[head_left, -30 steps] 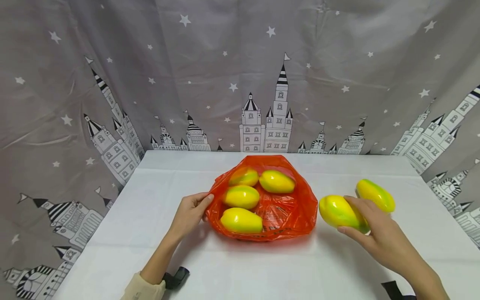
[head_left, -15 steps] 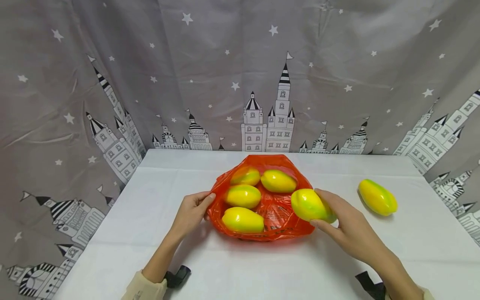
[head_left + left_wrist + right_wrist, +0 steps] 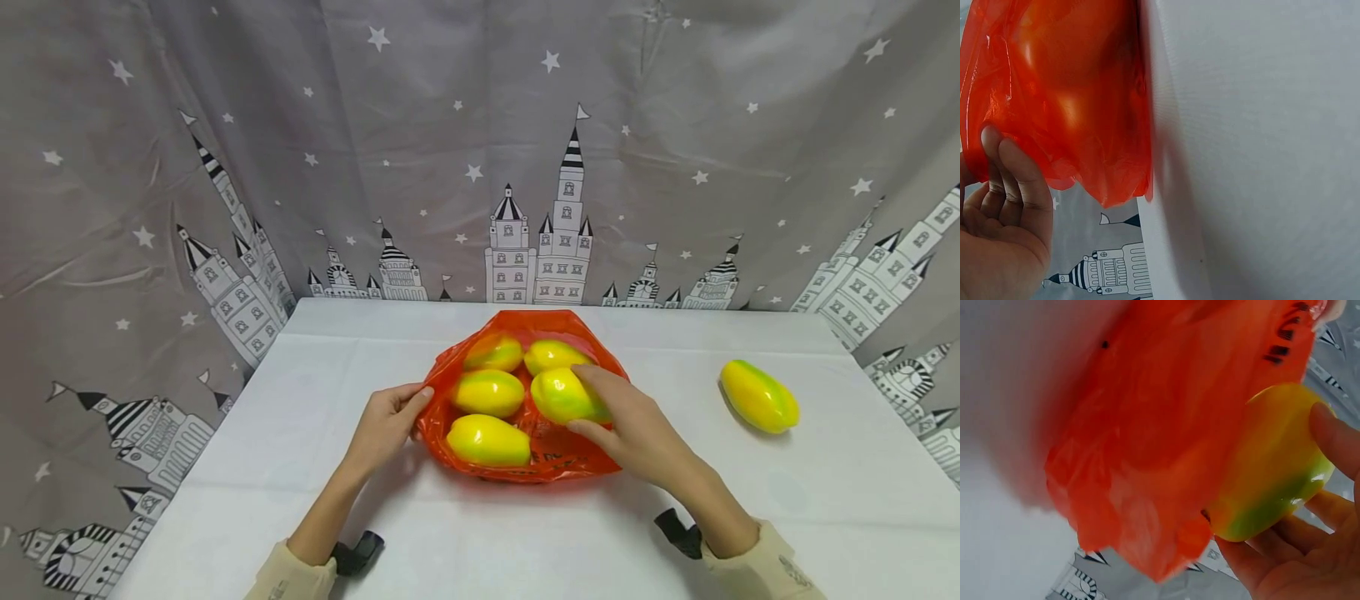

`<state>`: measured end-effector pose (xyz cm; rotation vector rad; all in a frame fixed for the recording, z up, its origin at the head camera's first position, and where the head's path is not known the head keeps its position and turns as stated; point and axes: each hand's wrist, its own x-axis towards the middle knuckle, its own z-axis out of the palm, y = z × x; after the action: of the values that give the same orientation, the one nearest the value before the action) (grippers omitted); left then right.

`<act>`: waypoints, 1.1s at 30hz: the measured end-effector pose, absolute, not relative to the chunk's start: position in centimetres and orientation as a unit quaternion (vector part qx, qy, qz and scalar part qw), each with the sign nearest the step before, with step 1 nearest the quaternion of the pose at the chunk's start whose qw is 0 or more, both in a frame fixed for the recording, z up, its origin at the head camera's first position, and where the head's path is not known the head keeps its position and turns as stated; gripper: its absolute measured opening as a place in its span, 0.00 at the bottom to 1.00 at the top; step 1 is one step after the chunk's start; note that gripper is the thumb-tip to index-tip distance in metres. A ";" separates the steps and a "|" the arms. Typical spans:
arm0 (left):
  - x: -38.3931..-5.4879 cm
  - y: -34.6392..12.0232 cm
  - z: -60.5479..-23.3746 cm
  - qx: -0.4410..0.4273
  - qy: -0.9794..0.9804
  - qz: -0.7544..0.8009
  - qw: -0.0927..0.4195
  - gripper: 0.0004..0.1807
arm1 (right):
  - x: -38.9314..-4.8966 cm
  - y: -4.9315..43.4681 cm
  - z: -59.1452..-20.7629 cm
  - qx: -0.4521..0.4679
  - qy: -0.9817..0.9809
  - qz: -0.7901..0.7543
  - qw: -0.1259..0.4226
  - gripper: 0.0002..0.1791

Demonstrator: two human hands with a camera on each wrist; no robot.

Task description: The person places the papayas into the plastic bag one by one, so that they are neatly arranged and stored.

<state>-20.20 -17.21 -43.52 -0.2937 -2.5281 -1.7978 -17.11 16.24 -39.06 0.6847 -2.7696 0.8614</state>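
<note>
A red plastic bag [image 3: 573,454] lies with its mouth spread at the middle of the table, several yellow-green mangoes [image 3: 489,440] inside. My left hand [image 3: 386,425] pinches the bag's left rim between thumb and fingers; in the left wrist view the thin film [image 3: 1054,94] hangs above that hand [image 3: 1013,225]. With my right hand [image 3: 637,425] I grip another mango [image 3: 564,396] over the right part of the bag's opening. The right wrist view has this mango [image 3: 1279,462] between thumb and fingers, partly behind the bag's side [image 3: 1160,425].
One more mango [image 3: 759,397] lies by itself on the white table [image 3: 480,542], to the right of the bag. Behind the table hangs a grey curtain [image 3: 420,150] printed with castles and stars.
My right hand has carried the held mango leftward, from beside the lone mango to over the bag's opening. The left hand keeps its hold on the rim.
</note>
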 end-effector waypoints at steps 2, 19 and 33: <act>-20.0 -17.1 -43.1 -0.091 -0.812 -0.576 0.009 0.17 | -17.7 15.9 -39.4 0.229 -0.927 0.285 0.082 0.37; -20.2 -17.1 -43.4 -0.093 -0.815 -0.572 0.015 0.18 | -20.5 14.7 -42.5 0.243 -0.938 0.227 0.097 0.35; -20.2 -17.1 -43.4 -0.090 -0.819 -0.567 0.013 0.17 | -20.7 14.5 -43.4 0.230 -0.942 0.225 0.095 0.35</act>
<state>-20.20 -17.08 -43.37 -0.2808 -2.5511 -1.7667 -20.66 14.52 -43.40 0.6818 -2.7929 0.6666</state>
